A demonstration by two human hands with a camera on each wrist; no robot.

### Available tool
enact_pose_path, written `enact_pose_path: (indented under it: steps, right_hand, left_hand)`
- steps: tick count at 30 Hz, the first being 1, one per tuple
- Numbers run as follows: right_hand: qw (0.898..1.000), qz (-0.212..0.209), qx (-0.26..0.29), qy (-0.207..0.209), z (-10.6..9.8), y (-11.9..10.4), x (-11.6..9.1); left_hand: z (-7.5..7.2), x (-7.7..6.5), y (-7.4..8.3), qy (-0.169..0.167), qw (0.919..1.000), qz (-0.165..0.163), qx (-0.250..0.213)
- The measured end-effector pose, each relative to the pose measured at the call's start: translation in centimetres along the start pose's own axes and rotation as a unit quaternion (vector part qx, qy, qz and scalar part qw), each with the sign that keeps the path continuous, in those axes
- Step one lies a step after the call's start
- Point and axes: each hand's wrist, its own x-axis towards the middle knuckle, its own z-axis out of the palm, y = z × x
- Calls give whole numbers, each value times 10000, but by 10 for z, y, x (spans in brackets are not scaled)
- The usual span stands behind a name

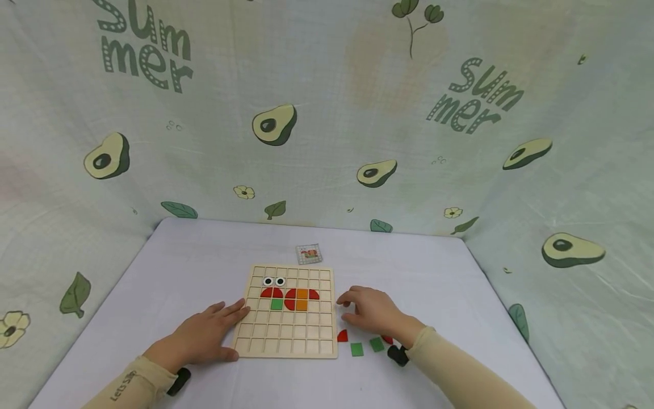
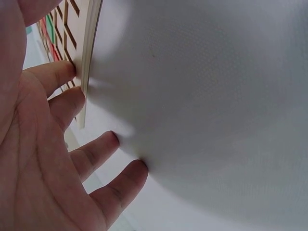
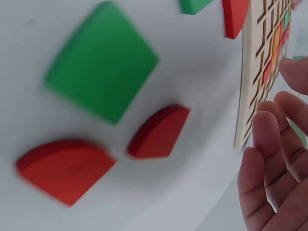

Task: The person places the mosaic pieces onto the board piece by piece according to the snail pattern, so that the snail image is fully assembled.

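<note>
A wooden grid board (image 1: 301,332) lies on the table. My left hand (image 1: 201,335) rests at its left edge, thumb near the bottom corner; the left wrist view shows two fingertips on the rim and two on the cloth. Just off the right edge hovers my right hand (image 1: 375,312), fingers loosely bent, nothing visible between them. Set in the grid are two eye pieces (image 1: 280,281), several red quarter-circles (image 1: 289,300), orange squares (image 1: 302,300) and a green square (image 1: 276,305). Beneath the right hand lie loose red quarter-circles (image 3: 161,132) and green squares (image 3: 103,62).
Behind the board lies a small picture card (image 1: 309,254) with a coloured figure on a grid. A white cloth covers the table (image 1: 204,255). Printed fabric (image 1: 327,113) hangs around the back and sides. One loose red piece (image 1: 388,339) is partly hidden by the right wrist.
</note>
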Motion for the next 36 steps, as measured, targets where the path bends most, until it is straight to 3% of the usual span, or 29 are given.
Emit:
enact_pose_path:
  steps: [7, 15, 36]
  right_hand:
    - [9994, 267, 166, 150, -4, 20, -26]
    - [9974, 599, 336, 219, -3, 38, -42]
    - [9972, 513, 527, 99, 7, 44, -53]
  left_hand:
    - [-2, -1, 1, 22, 10000, -47, -29]
    - [-3, -1, 3, 5, 10000, -84, -20]
    - [-3, -1, 4, -5, 9999, -107, 28]
